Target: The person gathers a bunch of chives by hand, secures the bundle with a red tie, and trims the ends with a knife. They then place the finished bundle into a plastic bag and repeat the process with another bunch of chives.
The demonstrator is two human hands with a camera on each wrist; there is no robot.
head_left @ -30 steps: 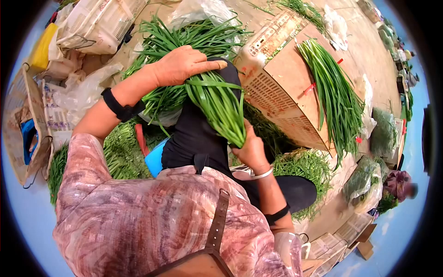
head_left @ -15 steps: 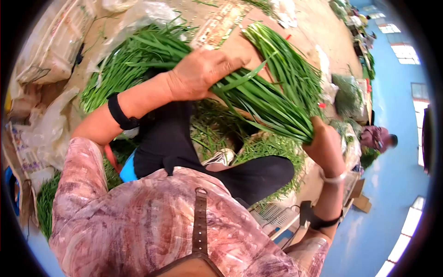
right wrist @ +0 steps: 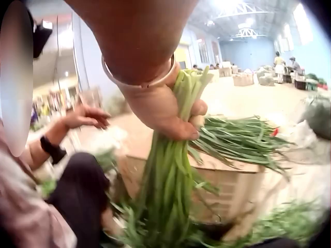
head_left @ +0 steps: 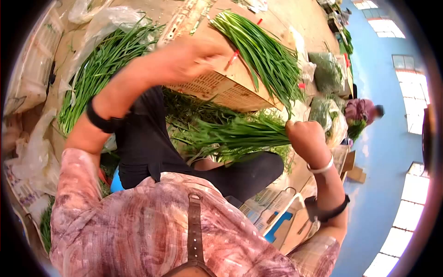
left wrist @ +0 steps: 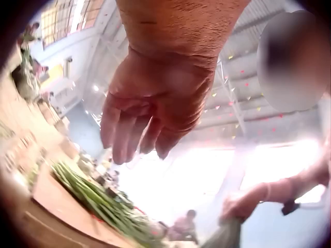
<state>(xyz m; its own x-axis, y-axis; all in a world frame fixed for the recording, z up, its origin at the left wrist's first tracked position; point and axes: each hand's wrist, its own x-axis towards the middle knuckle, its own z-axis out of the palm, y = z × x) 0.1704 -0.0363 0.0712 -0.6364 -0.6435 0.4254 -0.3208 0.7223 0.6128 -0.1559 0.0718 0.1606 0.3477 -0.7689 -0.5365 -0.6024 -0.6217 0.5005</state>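
Observation:
My right hand (head_left: 308,143) grips a bunch of garlic chives (head_left: 240,136) near its pale stem ends. In the right wrist view the leaves of this bunch (right wrist: 168,181) hang downward from the fist, with short stem ends sticking out above it. My left hand (head_left: 184,60), blurred in the head view, is held over the board and holds nothing. Its fingers (left wrist: 121,137) are loosely extended in the left wrist view. Another bunch of chives (head_left: 260,53) lies on a board (head_left: 214,51) atop an upturned plastic crate (head_left: 217,90), to the right of the left hand.
A large pile of chives (head_left: 104,76) lies beside my left knee on clear plastic (head_left: 110,23). Loose greens (head_left: 198,108) cover the floor around the crate. A basket (head_left: 265,207) stands near my right elbow. Filled bags (head_left: 326,71) and another person (head_left: 360,111) are farther right.
My left hand has let go of the bunch. The right hand has carried it rightward off the lap, past the crate, and the leaves now trail loosely. The head view has turned right.

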